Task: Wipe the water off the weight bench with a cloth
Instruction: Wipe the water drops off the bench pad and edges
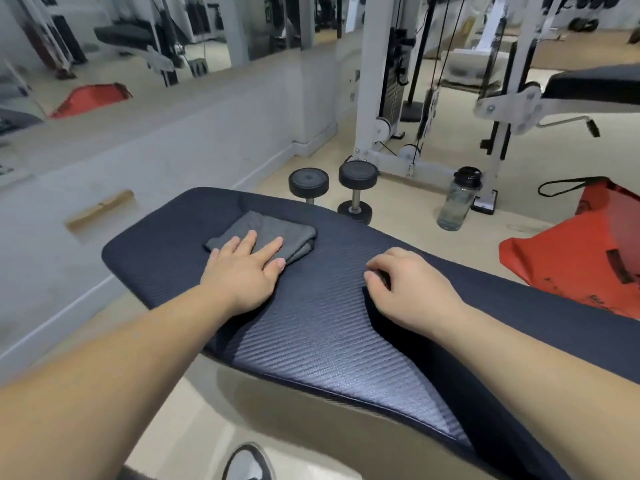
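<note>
A dark blue padded weight bench with a ribbed surface runs from the centre to the lower right. A folded grey cloth lies flat on its far end. My left hand rests palm down with its fingers spread on the near edge of the cloth, pressing it onto the pad. My right hand sits on the bench to the right of the cloth, fingers curled loosely with the tips on the pad, nothing in it. No water drops can be made out on the pad.
Two black dumbbells stand on the floor just beyond the bench. A clear water bottle stands to their right, near a red bag. A white cable machine and a second bench are behind. A low wall with mirrors runs along the left.
</note>
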Demonstrator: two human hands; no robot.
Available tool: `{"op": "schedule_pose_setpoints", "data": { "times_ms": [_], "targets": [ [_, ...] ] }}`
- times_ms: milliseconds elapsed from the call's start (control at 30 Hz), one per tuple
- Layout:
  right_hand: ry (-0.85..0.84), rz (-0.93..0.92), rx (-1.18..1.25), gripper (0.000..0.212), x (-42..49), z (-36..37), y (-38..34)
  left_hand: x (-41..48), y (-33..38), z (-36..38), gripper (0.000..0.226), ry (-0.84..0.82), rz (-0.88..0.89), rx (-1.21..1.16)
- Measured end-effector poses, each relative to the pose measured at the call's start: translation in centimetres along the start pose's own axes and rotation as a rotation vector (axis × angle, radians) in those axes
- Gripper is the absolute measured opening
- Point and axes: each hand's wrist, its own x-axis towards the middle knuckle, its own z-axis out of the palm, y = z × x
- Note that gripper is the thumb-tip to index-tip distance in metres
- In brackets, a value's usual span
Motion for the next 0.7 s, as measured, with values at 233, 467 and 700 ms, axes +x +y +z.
{"op": "schedule_pose_setpoints", "data": {
  "times_ms": [233, 467, 700],
  "targets": [
    [0.013, 0.006, 0.067, 0.031, 1.1, 0.7, -2.9, -12.4, 3.1, 0.9, 0.055, -0.093, 0.197, 0.057],
    [-0.039, -0.070, 0.072, 0.031, 1.4, 2.0, -5.4, -10.2, -3.8, -0.5, 0.052, -0.080, 0.060, 0.029],
    [0.048, 0.072, 0.044, 0.036, 3.0, 1.0, -2.4, -11.6, 0.8, 1.0, 0.054, -0.076, 0.140, -0.004]
  ]
}}
